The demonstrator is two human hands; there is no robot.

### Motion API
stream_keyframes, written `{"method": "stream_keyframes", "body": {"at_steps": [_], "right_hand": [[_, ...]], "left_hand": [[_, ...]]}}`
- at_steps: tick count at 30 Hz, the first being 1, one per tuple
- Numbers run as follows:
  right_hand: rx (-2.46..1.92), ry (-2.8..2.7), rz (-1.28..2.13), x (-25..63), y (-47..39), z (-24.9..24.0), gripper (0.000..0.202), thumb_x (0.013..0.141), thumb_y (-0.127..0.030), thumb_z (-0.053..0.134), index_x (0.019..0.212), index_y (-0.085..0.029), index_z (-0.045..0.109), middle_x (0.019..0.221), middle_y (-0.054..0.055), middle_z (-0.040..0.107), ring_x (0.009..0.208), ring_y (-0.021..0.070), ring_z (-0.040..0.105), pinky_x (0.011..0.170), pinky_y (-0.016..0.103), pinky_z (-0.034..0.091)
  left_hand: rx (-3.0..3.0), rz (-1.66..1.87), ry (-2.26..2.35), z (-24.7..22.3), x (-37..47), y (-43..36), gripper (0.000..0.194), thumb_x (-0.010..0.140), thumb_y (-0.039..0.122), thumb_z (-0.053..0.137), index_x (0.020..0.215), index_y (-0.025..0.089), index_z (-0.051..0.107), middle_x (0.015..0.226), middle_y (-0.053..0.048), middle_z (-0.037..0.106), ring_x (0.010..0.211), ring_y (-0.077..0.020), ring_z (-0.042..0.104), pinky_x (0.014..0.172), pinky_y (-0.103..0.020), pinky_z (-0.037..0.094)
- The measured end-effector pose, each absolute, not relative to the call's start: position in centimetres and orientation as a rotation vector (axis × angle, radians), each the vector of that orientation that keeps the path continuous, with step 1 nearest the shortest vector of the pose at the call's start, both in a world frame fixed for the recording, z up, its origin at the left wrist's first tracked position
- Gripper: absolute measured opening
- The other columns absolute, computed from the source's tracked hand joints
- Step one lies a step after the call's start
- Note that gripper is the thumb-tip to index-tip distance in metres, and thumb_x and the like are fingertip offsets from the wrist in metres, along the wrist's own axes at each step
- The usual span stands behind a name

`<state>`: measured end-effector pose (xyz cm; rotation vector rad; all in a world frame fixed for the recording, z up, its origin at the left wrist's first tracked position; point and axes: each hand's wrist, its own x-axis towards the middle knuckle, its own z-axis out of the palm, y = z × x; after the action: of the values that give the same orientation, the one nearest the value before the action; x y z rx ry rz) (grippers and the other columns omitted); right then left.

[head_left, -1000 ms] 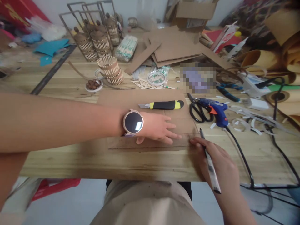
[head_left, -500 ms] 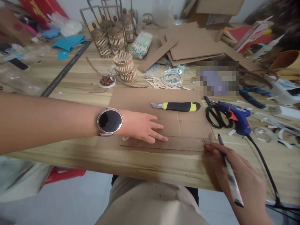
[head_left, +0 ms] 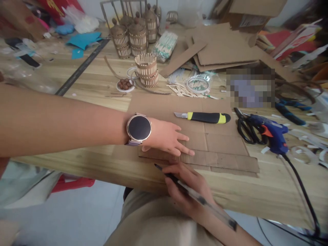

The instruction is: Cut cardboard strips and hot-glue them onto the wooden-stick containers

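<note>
My left hand (head_left: 169, 137), with a watch on the wrist, lies with fingers spread on a cardboard sheet (head_left: 220, 141). Under its fingertips runs the upper edge of a narrow cardboard strip (head_left: 228, 162) lying along the sheet's near side. My right hand (head_left: 188, 188) is closed around a pen (head_left: 202, 200), just in front of the strip's left part. The pen's dark tip points left, close to the strip's near edge; whether it touches anything I cannot tell. Beyond my left fingers a yellow and black utility knife (head_left: 208, 117) rests on the sheet, blade out to the left.
Right of the sheet lie black-handled scissors (head_left: 247, 131) and a blue glue gun (head_left: 275, 133) with its cord. Behind are matchsticks (head_left: 183, 89), a tape roll (head_left: 197, 84), a small stick basket (head_left: 146, 70), a dish of brown beads (head_left: 125, 84) and stacked cardboard (head_left: 228, 48).
My right hand has moved left with the pen, from the strip's right end to near its left part. My left hand stays spread on the cardboard. The whole view has shifted slightly.
</note>
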<state>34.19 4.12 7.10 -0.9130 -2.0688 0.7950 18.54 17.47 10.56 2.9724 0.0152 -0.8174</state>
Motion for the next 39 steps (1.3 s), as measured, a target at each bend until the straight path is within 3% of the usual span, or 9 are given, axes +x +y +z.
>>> {"method": "stream_keyframes", "body": {"at_steps": [5, 9, 13, 16, 21, 27, 31, 39], "right_hand": [[-0.883, -2.063, 0.831, 30.7, 4.6, 5.9, 0.012, 0.090, -0.015, 0.055, 0.096, -0.022, 0.062, 0.085, 0.003, 0.074, 0.085, 0.0178, 0.072, 0.075, 0.030, 0.058], [-0.896, -2.046, 0.781, 30.0, 4.7, 5.6, 0.012, 0.090, -0.014, 0.056, 0.098, -0.022, 0.062, 0.095, 0.006, 0.076, 0.095, 0.0202, 0.072, 0.082, 0.034, 0.058], [-0.878, -2.054, 0.761, 29.6, 4.8, 5.6, 0.012, 0.089, -0.014, 0.058, 0.096, -0.023, 0.062, 0.090, 0.003, 0.075, 0.092, 0.0207, 0.072, 0.084, 0.037, 0.057], [-0.874, -2.062, 0.742, 29.4, 4.9, 5.6, 0.012, 0.089, -0.013, 0.058, 0.095, -0.023, 0.061, 0.087, 0.003, 0.075, 0.090, 0.0207, 0.071, 0.084, 0.039, 0.057], [-0.899, -2.076, 0.737, 29.1, 4.8, 5.4, 0.012, 0.089, -0.014, 0.056, 0.094, -0.023, 0.061, 0.087, 0.003, 0.076, 0.088, 0.0213, 0.071, 0.082, 0.039, 0.057], [-0.916, -2.054, 0.667, 28.9, 4.7, 5.4, 0.010, 0.087, -0.013, 0.056, 0.090, -0.022, 0.061, 0.084, 0.004, 0.075, 0.083, 0.0215, 0.072, 0.079, 0.038, 0.057], [-0.950, -2.059, 0.638, 29.7, 4.9, 5.7, 0.009, 0.087, -0.014, 0.055, 0.089, -0.022, 0.060, 0.081, 0.004, 0.074, 0.079, 0.0207, 0.072, 0.075, 0.036, 0.058], [-1.353, -2.053, 0.537, 39.2, 3.9, 7.8, 0.008, 0.092, -0.024, 0.057, 0.091, -0.027, 0.065, 0.070, -0.001, 0.070, 0.063, 0.0174, 0.069, 0.058, 0.027, 0.056]], "left_hand": [[2.932, -0.687, 0.050, 10.4, 18.6, 17.6, 0.077, 0.035, -0.009, 0.073, 0.095, 0.039, 0.071, 0.162, 0.023, 0.029, 0.153, -0.0292, 0.028, 0.117, -0.044, 0.041], [2.898, -0.701, 0.059, 10.4, 18.6, 17.6, 0.074, 0.036, -0.009, 0.073, 0.093, 0.038, 0.072, 0.162, 0.023, 0.029, 0.153, -0.0290, 0.027, 0.119, -0.045, 0.039], [2.888, -0.636, 0.084, 10.0, 18.5, 17.8, 0.070, 0.038, -0.008, 0.072, 0.090, 0.040, 0.072, 0.160, 0.027, 0.031, 0.153, -0.0268, 0.027, 0.117, -0.042, 0.043], [2.957, -0.685, 0.006, 9.8, 18.5, 17.9, 0.074, 0.039, -0.004, 0.075, 0.098, 0.041, 0.072, 0.162, 0.025, 0.027, 0.154, -0.0293, 0.025, 0.116, -0.045, 0.043], [2.995, -0.733, -0.040, 10.0, 18.5, 17.9, 0.074, 0.039, 0.001, 0.078, 0.102, 0.040, 0.071, 0.164, 0.022, 0.023, 0.154, -0.0322, 0.025, 0.116, -0.048, 0.043], [2.885, -0.780, 0.115, 10.5, 18.6, 17.5, 0.074, 0.039, -0.007, 0.070, 0.098, 0.039, 0.070, 0.163, 0.028, 0.022, 0.156, -0.0253, 0.019, 0.122, -0.039, 0.036], [2.929, -0.838, 0.055, 10.7, 18.6, 17.4, 0.073, 0.044, -0.001, 0.073, 0.106, 0.038, 0.070, 0.165, 0.022, 0.019, 0.156, -0.0287, 0.019, 0.122, -0.046, 0.036], [2.978, -0.843, 0.018, 10.2, 18.4, 17.6, 0.086, 0.043, 0.001, 0.074, 0.117, 0.043, 0.067, 0.165, 0.023, 0.017, 0.156, -0.0275, 0.020, 0.121, -0.047, 0.038]]}}
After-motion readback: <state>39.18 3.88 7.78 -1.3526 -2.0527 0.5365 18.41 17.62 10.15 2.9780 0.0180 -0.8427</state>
